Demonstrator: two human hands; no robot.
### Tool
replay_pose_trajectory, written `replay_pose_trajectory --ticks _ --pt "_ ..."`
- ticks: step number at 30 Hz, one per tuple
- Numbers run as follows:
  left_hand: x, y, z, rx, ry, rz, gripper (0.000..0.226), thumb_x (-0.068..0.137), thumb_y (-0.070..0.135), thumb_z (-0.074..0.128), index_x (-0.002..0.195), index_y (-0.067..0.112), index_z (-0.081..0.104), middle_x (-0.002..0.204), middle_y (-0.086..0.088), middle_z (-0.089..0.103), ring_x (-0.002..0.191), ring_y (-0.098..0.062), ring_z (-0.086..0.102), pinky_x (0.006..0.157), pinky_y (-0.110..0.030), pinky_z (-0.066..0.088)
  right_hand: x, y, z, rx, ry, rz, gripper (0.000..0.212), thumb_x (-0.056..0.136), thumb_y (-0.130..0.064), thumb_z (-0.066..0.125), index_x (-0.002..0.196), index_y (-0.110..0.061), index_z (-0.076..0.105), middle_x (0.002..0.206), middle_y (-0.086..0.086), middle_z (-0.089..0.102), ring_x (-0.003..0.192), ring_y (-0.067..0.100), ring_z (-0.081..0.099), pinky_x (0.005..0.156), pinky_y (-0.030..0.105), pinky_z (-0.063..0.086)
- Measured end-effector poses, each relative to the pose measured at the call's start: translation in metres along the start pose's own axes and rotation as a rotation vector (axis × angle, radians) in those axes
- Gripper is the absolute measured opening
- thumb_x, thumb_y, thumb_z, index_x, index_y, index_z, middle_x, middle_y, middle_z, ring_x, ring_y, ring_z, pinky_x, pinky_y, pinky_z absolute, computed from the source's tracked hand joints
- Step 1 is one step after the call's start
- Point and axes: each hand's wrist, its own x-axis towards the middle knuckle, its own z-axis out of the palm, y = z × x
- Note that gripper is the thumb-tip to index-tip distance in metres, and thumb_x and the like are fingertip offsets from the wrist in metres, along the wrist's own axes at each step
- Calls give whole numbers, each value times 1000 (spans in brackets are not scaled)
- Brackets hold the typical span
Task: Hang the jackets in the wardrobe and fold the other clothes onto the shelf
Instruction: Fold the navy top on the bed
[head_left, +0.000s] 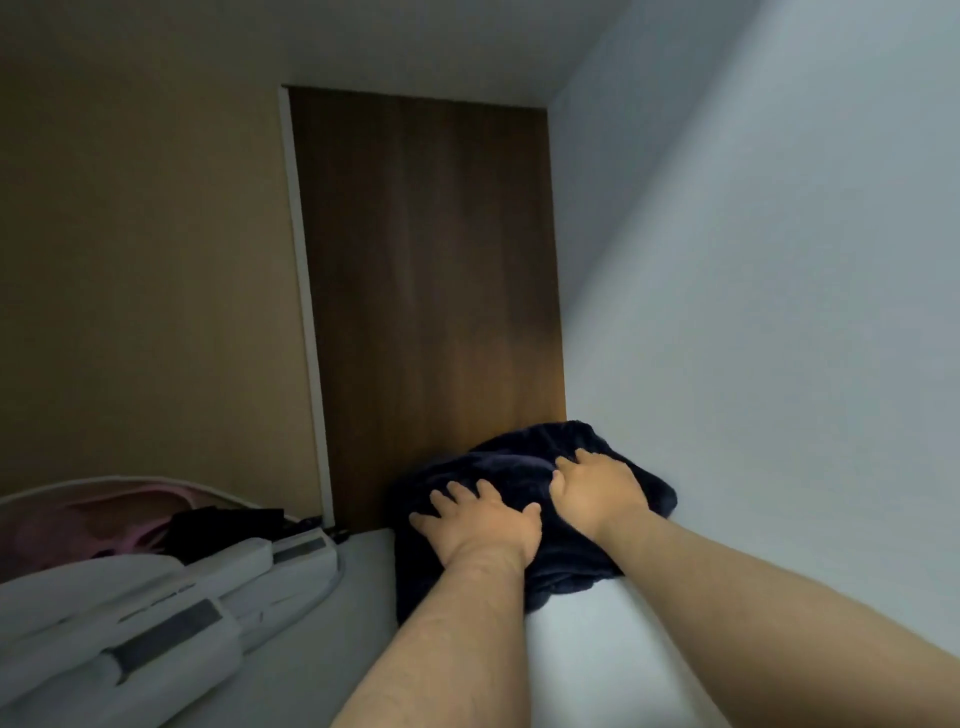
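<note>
Dark garment (519, 462) in shelf (597, 654) corner, under both hands: L hand (478, 525) flat, fingers spread; R hand (597, 488) on top, grip unclear.

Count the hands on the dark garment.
2. The left hand lies flat on the near left of the dark garment; the right hand rests on its top, nearer the white wall. None hidden.

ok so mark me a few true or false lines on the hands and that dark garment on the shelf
1. The left hand and the right hand both rest on the dark garment. True.
2. The left hand's fingers are spread. True.
3. The dark garment hangs from a rail. False: it lies bunched on the white shelf.
4. The dark garment sits against the left wall. False: it sits in the right corner, beside the white wall.
</note>
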Motion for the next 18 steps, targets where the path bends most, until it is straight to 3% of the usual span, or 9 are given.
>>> replay_pose_trajectory --ticks 2,5,7,9,12,15,18 --pt "-7 3 2 -20 109 21 77 94 66 24 154 18 27 160 -16 25 146 -39 20 115 -59 15 -18 10 -9 -63 32 6 44 102 -39 25 127 -17 54 130 10 55 116 28 51 96 38 38" --pt "-21 7 5 -64 255 31 64 98 58 29 142 15 47 149 -13 44 139 -34 34 115 -51 23 -55 22 -27 -80 53 34 41 101 -39 31 126 -15 52 131 10 50 121 28 46 102 38 36" --pt "-33 17 8 -97 287 47 61 100 52 25 145 13 43 151 -15 42 141 -33 31 116 -51 19 -84 26 -36 -71 68 33 39 101 -38 33 125 -15 53 131 9 49 121 28 46 102 37 36" --pt "-49 32 12 -113 268 81 66 100 53 24 153 14 27 158 -19 27 147 -36 18 119 -53 10 -110 29 -41 26 67 45 35 101 -37 35 122 -15 53 128 6 50 119 28 48 100 35 40" --pt "-78 54 13 -144 209 224 71 97 56 29 156 16 18 162 -20 16 149 -37 8 119 -56 2 -151 39 -57 180 82 106 31 101 -32 38 121 -14 53 125 3 52 119 27 50 99 35 43" --pt "-111 64 14 -171 139 319 70 96 54 36 153 17 24 160 -17 20 148 -36 12 119 -54 9 -196 49 -72 168 40 191 47 102 -27 38 146 -12 39 149 4 43 137 26 39 112 34 34" --pt "-136 64 20 -202 55 444 65 93 54 41 148 21 32 156 -12 29 145 -33 19 116 -49 18 -239 50 -85 122 7 285 56 100 -28 41 154 -15 30 155 5 36 142 25 34 116 36 31"
